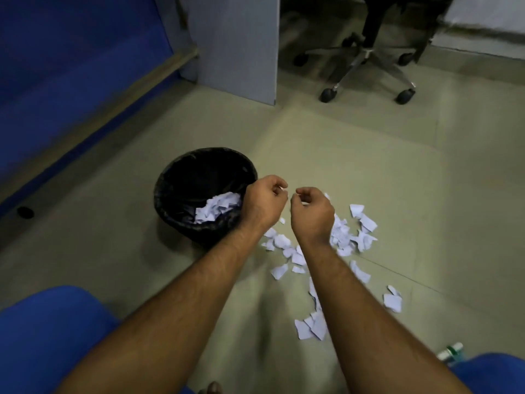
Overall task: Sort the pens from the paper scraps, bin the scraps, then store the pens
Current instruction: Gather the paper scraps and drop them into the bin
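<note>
1. The left hand (pixel 262 201) and right hand (pixel 311 210) are hovering side by side above the floor, fingers curled inward; whether either is pinching a scrap is too blurred to tell.
2. The pale tiled floor (pixel 397 166) is stretching beneath everything.
3. A black office chair with a chrome wheeled base (pixel 369 55) is standing at the far side.
4. The round black bin lined with a dark bag (pixel 181 180) is sitting just left of the left hand, holding a heap of white paper scraps (pixel 217 207).
5. More torn white paper scraps (pixel 360 231) are lying scattered on the floor under and right of the forearms.
</note>
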